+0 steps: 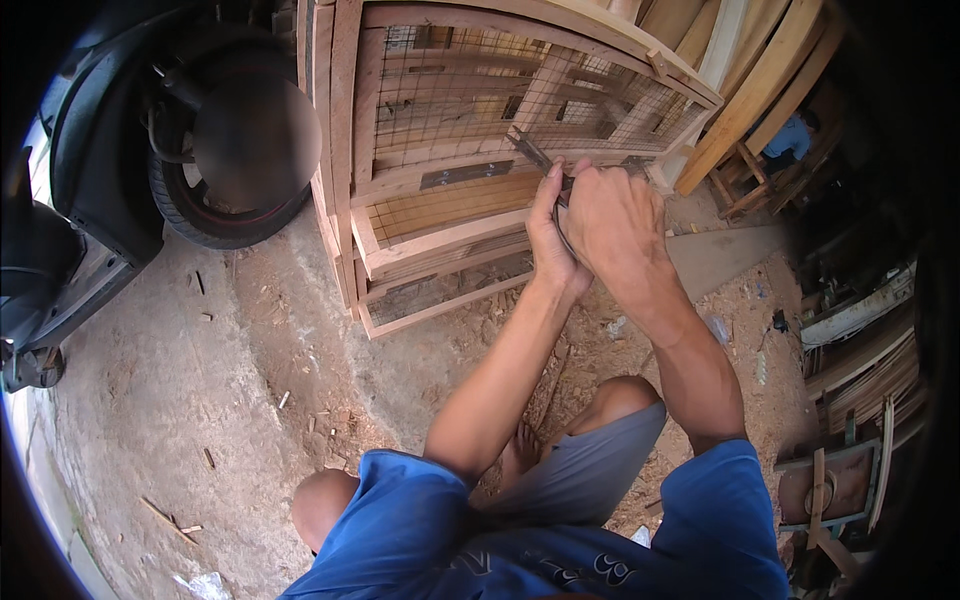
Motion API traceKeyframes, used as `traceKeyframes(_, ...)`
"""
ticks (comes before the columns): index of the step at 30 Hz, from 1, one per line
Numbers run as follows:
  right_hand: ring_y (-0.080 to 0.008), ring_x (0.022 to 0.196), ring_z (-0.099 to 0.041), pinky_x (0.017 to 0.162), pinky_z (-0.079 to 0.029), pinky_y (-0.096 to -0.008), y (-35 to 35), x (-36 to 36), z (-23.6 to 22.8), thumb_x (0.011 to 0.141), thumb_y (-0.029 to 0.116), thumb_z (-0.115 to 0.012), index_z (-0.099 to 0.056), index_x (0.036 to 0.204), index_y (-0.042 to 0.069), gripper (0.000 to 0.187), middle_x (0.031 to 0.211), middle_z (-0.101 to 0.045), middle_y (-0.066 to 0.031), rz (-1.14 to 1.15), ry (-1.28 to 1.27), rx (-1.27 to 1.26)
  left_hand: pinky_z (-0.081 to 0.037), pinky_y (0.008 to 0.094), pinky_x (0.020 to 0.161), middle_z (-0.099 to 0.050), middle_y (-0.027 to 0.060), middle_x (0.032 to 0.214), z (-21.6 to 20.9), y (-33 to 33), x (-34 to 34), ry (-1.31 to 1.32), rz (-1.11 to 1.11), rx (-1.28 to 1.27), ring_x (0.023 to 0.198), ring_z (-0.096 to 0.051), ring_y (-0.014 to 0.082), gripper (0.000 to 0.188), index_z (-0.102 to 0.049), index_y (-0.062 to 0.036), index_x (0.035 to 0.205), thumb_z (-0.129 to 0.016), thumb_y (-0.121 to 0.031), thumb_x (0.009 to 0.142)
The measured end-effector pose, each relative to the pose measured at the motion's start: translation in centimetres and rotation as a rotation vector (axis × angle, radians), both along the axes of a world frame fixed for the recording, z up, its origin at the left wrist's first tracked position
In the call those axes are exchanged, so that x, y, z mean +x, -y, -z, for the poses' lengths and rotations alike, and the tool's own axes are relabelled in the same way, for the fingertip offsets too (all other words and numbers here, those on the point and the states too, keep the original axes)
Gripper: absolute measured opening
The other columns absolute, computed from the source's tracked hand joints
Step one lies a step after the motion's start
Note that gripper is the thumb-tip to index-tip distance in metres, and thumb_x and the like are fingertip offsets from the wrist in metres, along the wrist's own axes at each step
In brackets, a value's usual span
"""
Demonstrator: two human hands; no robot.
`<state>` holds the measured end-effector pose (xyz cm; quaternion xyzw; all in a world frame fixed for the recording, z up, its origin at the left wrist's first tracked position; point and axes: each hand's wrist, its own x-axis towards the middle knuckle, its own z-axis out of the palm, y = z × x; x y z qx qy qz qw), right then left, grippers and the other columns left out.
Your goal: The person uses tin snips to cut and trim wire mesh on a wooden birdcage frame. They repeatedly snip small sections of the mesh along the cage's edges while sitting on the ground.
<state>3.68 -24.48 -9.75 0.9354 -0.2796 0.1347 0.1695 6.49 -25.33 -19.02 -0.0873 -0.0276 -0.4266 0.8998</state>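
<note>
Head view: pliers (532,150) jut forward from both hands (617,215).

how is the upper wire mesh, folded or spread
Spread: the wire mesh stretches across the wooden frame, its grid covering most of the opening.

A grey, dusty concrete floor (190,370) is carrying everything here. A wooden cage with wire mesh (395,186) is standing on it, and a black scooter tyre (238,229) is resting to the left of that. Wood shavings (512,350) are covering the ground thickly before the cage and thinning out toward the left. One bare foot (521,452) is pressing down among them. A thin stick (168,522) is lying at lower left, with small wood offcuts (208,458) scattering the surface above it. A crumpled whitish scrap (205,585) is lying near the lower edge.
</note>
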Motion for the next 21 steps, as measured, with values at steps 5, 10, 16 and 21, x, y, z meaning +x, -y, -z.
traceKeyframes(5, -0.0417, 0.082, -0.070, 0.073, -0.056, -0.0496, -0.6, 0.2, 0.3, 0.083, 0.023, -0.062, -0.072, 0.083, -0.004, 0.029, 0.083, -0.070, -0.0270, 0.098, 0.119, 0.101, -0.046, 0.0425, 0.102, -0.067, 0.0084, 0.112, 0.3, -1.6, 2.0, 0.027, 0.263, -0.045, 0.108, -0.061, 0.0238, 0.028, -0.060, -0.0125, 0.109, -0.062, -0.036, 0.093)
traceKeyframes(10, -0.0375, 0.078, -0.072, 0.067, -0.057, -0.0437, -0.3, -0.4, 1.3, 0.080, 0.021, -0.065, -0.074, 0.083, 0.001, 0.023, 0.080, -0.071, -0.0210, 0.143, 0.156, 0.006, -0.049, 0.0414, 0.097, -0.068, 0.0082, 0.104, -0.5, -2.7, 1.3, 0.021, 0.377, -0.007, 0.101, -0.063, 0.0247, 0.025, -0.064, -0.0099, 0.097, -0.062, -0.034, 0.092)
traceKeyframes(16, -0.0395, 0.076, -0.071, 0.065, -0.056, -0.0465, -0.1, -0.2, 2.4, 0.081, 0.019, -0.062, -0.074, 0.083, 0.000, 0.023, 0.081, -0.070, -0.0228, 0.184, 0.120, 0.034, -0.051, 0.0407, 0.091, -0.068, 0.0093, 0.099, -0.4, -3.3, 0.5, 0.012, 0.379, 0.035, 0.096, -0.064, 0.0267, 0.029, -0.064, -0.0069, 0.097, -0.061, -0.035, 0.090)
traceKeyframes(21, -0.0378, 0.074, -0.071, 0.063, -0.056, -0.0467, -0.5, -0.5, 3.4, 0.085, 0.018, -0.058, -0.073, 0.080, 0.000, 0.024, 0.079, -0.070, -0.0227, 0.164, 0.158, -0.025, -0.051, 0.0391, 0.089, -0.068, 0.0092, 0.099, 0.5, -2.7, 0.9, 0.015, 0.449, -0.004, 0.093, -0.064, 0.0261, 0.029, -0.065, -0.0075, 0.096, -0.064, -0.035, 0.088)
